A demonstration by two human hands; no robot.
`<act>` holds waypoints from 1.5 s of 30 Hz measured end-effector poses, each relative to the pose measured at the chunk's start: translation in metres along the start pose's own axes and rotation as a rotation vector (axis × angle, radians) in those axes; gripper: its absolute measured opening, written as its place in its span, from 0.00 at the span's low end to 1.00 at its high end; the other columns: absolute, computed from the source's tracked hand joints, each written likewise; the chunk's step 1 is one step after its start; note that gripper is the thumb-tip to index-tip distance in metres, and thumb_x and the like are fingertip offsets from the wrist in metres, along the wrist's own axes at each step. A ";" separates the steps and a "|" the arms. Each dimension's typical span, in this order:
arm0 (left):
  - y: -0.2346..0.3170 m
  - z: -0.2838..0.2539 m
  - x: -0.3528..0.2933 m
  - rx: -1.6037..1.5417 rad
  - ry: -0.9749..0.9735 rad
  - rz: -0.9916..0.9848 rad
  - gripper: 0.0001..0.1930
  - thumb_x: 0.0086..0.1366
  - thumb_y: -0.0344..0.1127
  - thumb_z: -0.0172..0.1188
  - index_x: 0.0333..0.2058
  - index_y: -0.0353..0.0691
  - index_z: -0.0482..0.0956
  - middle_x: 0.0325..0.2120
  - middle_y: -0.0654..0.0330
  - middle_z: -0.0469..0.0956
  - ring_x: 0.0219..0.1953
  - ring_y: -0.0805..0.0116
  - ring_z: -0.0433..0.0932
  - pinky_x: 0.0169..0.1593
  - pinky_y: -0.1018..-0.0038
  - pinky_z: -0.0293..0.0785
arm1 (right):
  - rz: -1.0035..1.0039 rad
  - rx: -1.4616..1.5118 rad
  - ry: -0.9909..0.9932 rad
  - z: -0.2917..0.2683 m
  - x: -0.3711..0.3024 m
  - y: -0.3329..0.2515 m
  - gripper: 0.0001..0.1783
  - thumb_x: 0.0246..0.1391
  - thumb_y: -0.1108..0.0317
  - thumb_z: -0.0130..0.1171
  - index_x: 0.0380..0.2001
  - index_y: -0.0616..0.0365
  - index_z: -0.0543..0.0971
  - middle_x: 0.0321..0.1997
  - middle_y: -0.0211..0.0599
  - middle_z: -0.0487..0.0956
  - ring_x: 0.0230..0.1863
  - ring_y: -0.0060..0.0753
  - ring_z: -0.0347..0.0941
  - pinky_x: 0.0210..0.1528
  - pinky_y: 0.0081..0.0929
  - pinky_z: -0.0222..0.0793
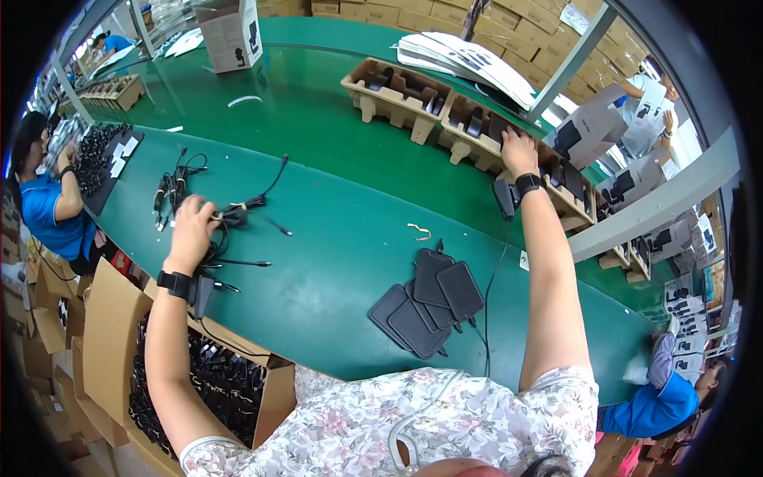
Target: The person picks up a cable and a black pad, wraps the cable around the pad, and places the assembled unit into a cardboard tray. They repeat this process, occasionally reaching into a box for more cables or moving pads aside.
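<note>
the left hand (193,230) curves over black cables (234,213) on the green table (318,270), tied seemingly to stay bundled, and the right hand (520,153) touches a dark piece (497,125) in the brown tray (466,145), but whether either pinches i cannot tell.

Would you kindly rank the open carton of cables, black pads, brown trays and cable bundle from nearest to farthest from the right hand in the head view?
1. Brown trays, at the right hand.
2. Black pads, lower centre.
3. Cable bundle, at the left hand.
4. Open carton of cables, lower left.
</note>
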State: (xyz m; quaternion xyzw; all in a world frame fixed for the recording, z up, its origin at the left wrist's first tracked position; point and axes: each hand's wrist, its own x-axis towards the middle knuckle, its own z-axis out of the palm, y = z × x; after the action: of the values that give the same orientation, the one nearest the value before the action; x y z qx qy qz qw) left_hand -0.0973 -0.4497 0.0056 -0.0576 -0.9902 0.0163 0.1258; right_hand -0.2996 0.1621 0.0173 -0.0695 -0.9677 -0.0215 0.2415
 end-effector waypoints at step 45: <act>0.279 0.085 0.017 -1.671 -0.047 -0.087 0.07 0.65 0.25 0.51 0.41 0.37 0.67 0.29 0.61 0.72 0.24 0.78 0.72 0.27 0.82 0.71 | 0.008 -0.093 -0.148 -0.238 -0.234 0.117 0.15 0.54 0.59 0.54 0.43 0.51 0.77 0.33 0.45 0.79 0.36 0.50 0.76 0.36 0.40 0.71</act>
State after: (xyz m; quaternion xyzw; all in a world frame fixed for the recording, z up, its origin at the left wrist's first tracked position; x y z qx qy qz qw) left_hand -0.1040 -0.1723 -0.0858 -0.0933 -0.6802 -0.7267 0.0218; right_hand 0.0320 0.2307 0.1178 -0.0860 -0.9805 -0.0603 0.1659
